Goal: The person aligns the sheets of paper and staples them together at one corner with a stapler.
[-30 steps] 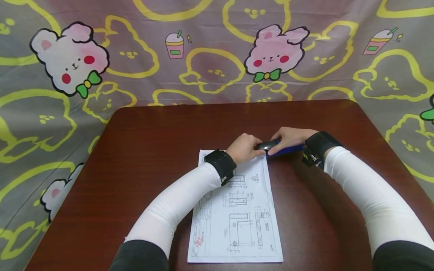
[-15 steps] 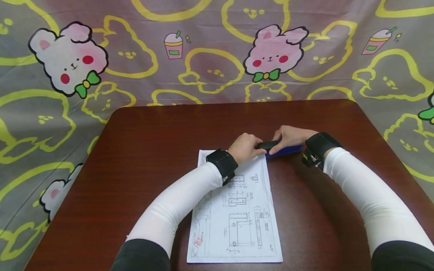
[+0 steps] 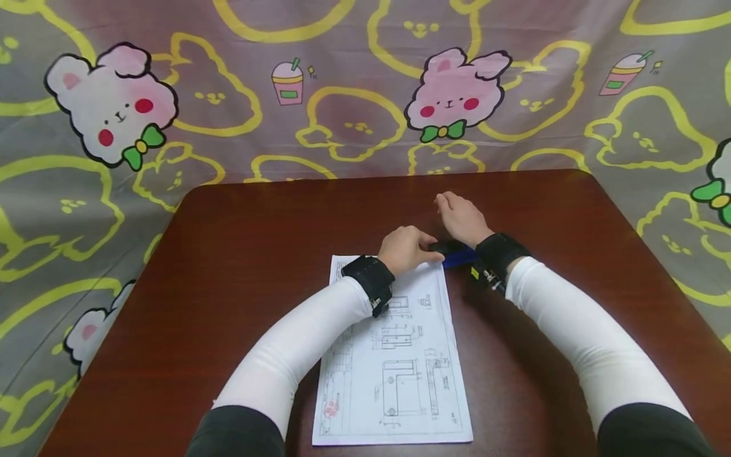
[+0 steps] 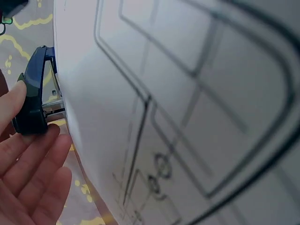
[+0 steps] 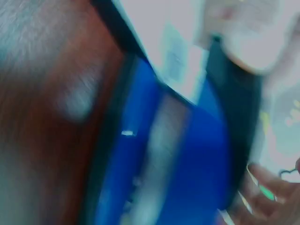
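A blue and black stapler (image 3: 459, 257) lies at the far right corner of a paper stack (image 3: 422, 397) printed with technical drawings. My left hand (image 3: 407, 249) holds the stapler's front end. In the left wrist view its thumb lies on the black head (image 4: 32, 93), with the other fingers extended just below it and the paper edge alongside. My right hand (image 3: 464, 219) reaches past the stapler's far side, fingers loosely extended and gripping nothing. Blurred in the right wrist view, the stapler's blue body (image 5: 197, 159) fills the middle, with right fingers (image 5: 276, 187) at lower right.
The papers rest on a dark reddish-brown table (image 3: 257, 235). Behind it hangs a curtain (image 3: 342, 63) with cartoon rabbits and yellow outlines. A black camera band (image 3: 370, 284) sits on the left wrist, another band (image 3: 502, 254) on the right.
My right hand has released the stapler and moved up and left over its far side. The left hand stays at the stapler's front, and the paper stack has hardly shifted.
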The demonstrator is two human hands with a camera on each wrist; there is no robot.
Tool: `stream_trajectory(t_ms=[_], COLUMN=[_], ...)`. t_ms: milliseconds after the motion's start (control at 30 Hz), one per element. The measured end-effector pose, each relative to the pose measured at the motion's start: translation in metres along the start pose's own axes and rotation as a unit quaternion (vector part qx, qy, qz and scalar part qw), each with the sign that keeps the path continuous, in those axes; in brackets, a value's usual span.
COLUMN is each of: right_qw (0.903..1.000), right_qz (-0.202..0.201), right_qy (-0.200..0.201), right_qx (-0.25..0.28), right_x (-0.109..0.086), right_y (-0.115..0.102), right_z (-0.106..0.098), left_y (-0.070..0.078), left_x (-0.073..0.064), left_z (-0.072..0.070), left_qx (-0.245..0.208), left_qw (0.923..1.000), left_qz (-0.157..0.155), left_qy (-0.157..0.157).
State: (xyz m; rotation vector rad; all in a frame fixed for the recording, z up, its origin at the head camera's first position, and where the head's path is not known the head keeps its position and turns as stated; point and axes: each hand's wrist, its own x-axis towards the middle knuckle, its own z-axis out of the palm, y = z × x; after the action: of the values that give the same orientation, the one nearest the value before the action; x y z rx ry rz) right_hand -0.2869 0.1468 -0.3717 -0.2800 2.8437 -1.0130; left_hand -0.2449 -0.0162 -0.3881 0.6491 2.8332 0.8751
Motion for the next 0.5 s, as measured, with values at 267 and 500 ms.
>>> stream_trajectory(t_ms=[267,500], right_qw=[0.9978,0.9976], right_qz=[0.052,0.057], right_qy=[0.038,0.038], right_qx=[-0.016,-0.007], right_x=[0.001,0.004], right_y=[0.003,0.007], right_z=[0.025,0.029], left_y=[-0.001,-0.003], left_x=[-0.003,-0.003], left_z=[0.003,0.001], left_qx=[-0.026,-0.013], left_qw=[0.9996,0.9999], left_qz=[-0.005,-0.002], left_qy=[0.003,0.011])
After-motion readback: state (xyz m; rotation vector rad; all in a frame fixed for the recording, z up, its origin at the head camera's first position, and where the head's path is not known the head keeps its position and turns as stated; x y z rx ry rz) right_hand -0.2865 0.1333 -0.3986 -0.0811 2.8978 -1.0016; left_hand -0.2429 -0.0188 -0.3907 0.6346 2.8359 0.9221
